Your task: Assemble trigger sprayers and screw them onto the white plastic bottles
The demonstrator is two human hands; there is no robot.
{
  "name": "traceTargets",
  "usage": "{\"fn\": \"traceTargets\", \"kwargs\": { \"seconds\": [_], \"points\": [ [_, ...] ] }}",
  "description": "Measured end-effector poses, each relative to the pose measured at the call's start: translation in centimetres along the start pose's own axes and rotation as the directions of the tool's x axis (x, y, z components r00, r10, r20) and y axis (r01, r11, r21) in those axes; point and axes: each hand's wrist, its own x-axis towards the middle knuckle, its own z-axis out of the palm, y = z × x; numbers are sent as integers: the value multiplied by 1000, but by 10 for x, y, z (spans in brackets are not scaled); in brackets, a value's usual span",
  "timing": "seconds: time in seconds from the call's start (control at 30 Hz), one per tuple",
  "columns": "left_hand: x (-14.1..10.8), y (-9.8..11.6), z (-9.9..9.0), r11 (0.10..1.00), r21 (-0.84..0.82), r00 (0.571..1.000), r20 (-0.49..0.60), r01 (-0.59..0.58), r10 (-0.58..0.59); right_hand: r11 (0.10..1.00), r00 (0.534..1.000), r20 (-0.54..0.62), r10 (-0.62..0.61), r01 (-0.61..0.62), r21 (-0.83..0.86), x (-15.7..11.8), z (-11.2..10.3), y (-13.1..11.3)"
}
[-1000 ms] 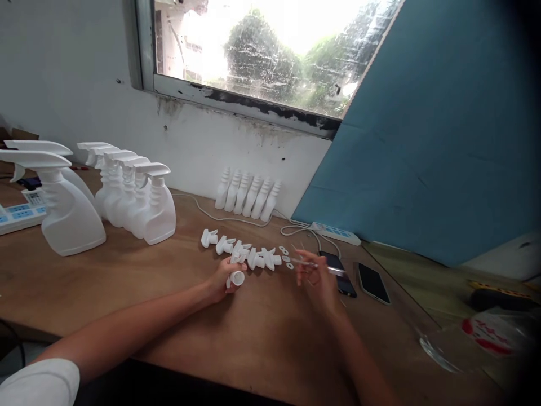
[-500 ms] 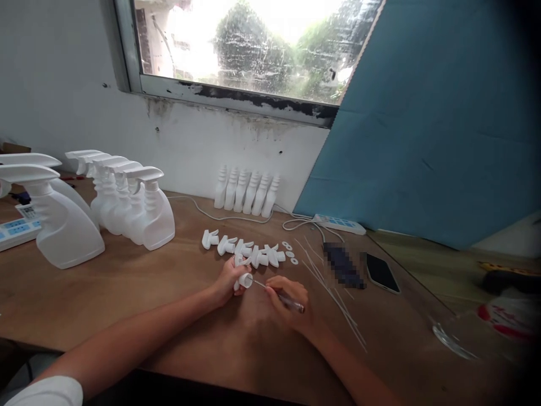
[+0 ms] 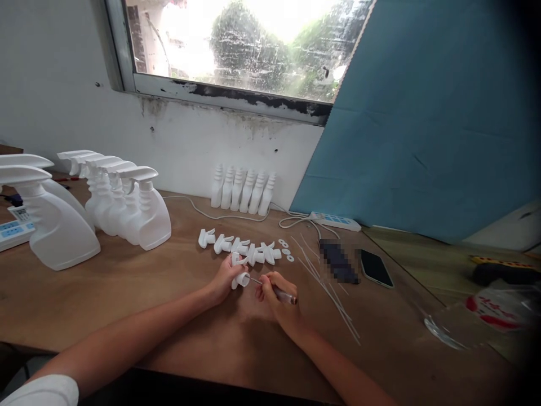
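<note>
My left hand [image 3: 225, 277] is closed around a white trigger sprayer head [image 3: 242, 279], its round collar turned toward the right. In my right hand [image 3: 279, 299] is a screwdriver [image 3: 285, 294], whose thin shaft points left at the collar's opening; whether the tip is inside I cannot tell. Just beyond my hands lies a row of several loose white spray heads [image 3: 240, 246]. Small white washers [image 3: 286, 252] rest at the right end of that row. Thin white tubes [image 3: 327, 290] are scattered to the right of my right hand.
Several white spray bottles with heads [image 3: 154, 220] stand at the left. Headless bottles [image 3: 243, 192] line the wall. A power strip [image 3: 336, 221], its cable, a blurred dark object [image 3: 339, 262] and a phone [image 3: 376, 268] lie at the right, with a clear container [image 3: 460, 321] nearer the edge.
The view has shifted slightly, moving most things a little left in the picture. Both hands keep their holds on the sprayer head and the screwdriver; the right hand's fingers have shifted a little.
</note>
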Motion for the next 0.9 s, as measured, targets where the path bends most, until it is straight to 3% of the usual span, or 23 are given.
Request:
{"fn": "traceTargets", "kwargs": {
  "seconds": [0.1,0.3,0.4,0.57,0.63,0.77,0.9],
  "points": [
    [-2,3,1,1000,-4,1000,13,14,-14,999,999,19,-25,26,-23,-2,4,-1],
    [-4,11,4,999,-30,999,32,14,-13,924,971,9,237,-229,305,1,5,9],
    [-2,12,4,999,-39,998,48,35,-33,938,980,16,197,-193,288,-1,4,12],
    [0,11,1,981,-128,985,117,144,-130,973,999,32,-9,1,230,-6,5,10],
    [0,12,1,977,-139,981,135,160,-141,961,999,32,20,-28,273,-3,4,8],
    [-2,13,2,984,-76,979,133,164,-153,900,979,56,194,-201,387,5,0,9],
    [-2,11,2,991,-8,983,125,135,-133,951,989,73,129,-144,272,5,-8,9]
  ]
}}
